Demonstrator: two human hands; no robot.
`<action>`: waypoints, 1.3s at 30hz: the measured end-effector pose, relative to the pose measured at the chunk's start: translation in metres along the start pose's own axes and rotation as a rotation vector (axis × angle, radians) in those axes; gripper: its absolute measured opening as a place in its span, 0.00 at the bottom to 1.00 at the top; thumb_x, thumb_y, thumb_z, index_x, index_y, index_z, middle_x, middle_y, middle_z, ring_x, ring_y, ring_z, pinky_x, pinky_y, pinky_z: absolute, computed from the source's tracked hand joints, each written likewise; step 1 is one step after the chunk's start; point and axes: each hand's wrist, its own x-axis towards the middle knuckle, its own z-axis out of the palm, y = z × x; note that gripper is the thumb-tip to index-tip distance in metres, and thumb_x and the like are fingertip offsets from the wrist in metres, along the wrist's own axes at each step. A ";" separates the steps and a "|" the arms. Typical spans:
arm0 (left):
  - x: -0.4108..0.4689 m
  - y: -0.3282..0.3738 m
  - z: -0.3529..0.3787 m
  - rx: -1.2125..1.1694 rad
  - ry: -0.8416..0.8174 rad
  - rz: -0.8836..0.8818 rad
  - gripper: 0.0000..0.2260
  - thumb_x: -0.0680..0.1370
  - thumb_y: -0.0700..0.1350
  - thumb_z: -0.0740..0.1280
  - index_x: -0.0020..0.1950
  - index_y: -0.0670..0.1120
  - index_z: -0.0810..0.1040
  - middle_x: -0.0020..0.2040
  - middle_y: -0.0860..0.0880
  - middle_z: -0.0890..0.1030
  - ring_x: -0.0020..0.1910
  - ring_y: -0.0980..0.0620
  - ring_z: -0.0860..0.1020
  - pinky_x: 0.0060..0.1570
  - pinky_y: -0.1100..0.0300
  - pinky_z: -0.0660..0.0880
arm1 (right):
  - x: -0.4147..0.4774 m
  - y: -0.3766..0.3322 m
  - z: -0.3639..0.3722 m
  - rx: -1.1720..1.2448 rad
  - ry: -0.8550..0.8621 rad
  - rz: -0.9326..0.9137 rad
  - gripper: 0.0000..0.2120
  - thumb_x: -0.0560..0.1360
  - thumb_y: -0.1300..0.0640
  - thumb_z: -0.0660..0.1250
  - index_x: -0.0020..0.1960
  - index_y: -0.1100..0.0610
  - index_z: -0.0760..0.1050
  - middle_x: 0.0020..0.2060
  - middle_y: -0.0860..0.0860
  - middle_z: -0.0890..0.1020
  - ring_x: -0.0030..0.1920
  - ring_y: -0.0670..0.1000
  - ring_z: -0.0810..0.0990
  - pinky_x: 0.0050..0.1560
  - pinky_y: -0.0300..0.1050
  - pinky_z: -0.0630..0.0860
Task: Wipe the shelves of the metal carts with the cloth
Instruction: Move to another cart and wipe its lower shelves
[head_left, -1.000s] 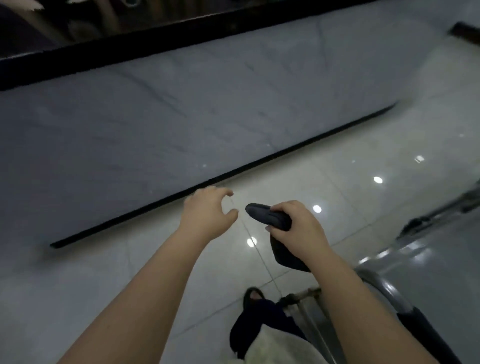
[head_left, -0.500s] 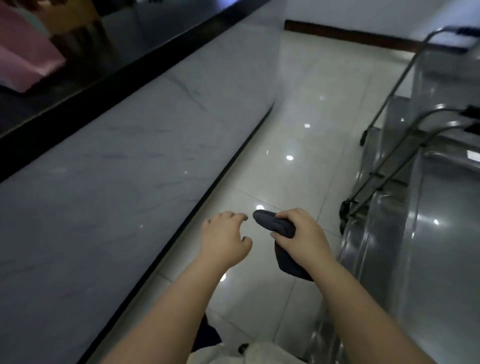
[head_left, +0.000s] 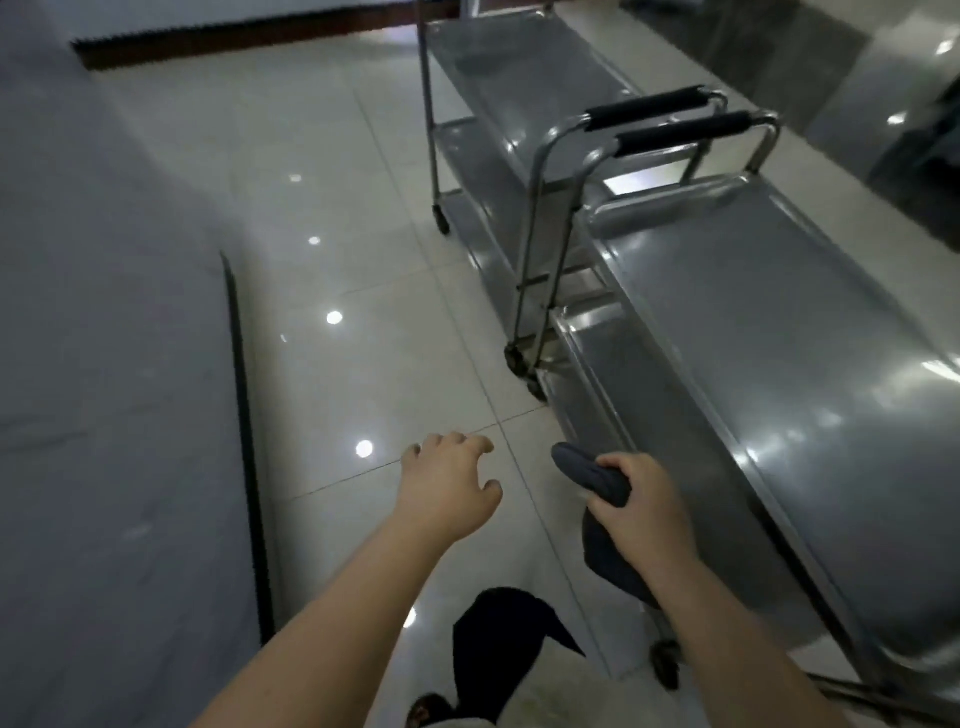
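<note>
You had two carts at your right, the near cart (head_left: 779, 338) and far cart (head_left: 519, 73), both cut off by the frame. Your right hand (head_left: 641, 499) gripped the one cloth (head_left: 587, 470), fingers (head_left: 615, 462) curled round it, over the floor (head_left: 363, 312) just beside the near cart. The cloth's tail was partly hidden behind your wrist. Your left hand (head_left: 447, 483) was loosely spread, holding nothing.

I can read no writing, label, brand or number anywhere: none on the shiny three-shelf steel carts (head_left: 779, 364) at right, none on the dark grey cloth (head_left: 592, 475) at lower centre.
</note>
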 end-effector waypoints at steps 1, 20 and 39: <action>0.016 0.001 -0.002 0.005 -0.030 0.046 0.23 0.75 0.58 0.61 0.70 0.56 0.68 0.67 0.52 0.72 0.66 0.49 0.68 0.65 0.50 0.62 | 0.004 0.002 0.003 0.007 0.018 0.051 0.13 0.71 0.54 0.73 0.54 0.49 0.76 0.48 0.45 0.76 0.48 0.47 0.77 0.48 0.42 0.71; 0.279 0.028 0.023 0.245 -0.283 0.610 0.29 0.76 0.57 0.61 0.75 0.53 0.59 0.70 0.50 0.69 0.68 0.46 0.67 0.67 0.47 0.61 | 0.139 0.015 0.098 0.129 0.382 0.468 0.15 0.75 0.55 0.70 0.61 0.53 0.75 0.56 0.49 0.73 0.56 0.49 0.73 0.58 0.45 0.72; 0.460 0.088 0.538 0.338 -0.306 1.170 0.23 0.76 0.53 0.63 0.71 0.50 0.69 0.71 0.46 0.69 0.70 0.42 0.65 0.67 0.48 0.58 | 0.133 0.470 0.326 -0.093 0.703 0.701 0.12 0.78 0.59 0.65 0.61 0.57 0.75 0.57 0.55 0.74 0.58 0.57 0.74 0.63 0.47 0.68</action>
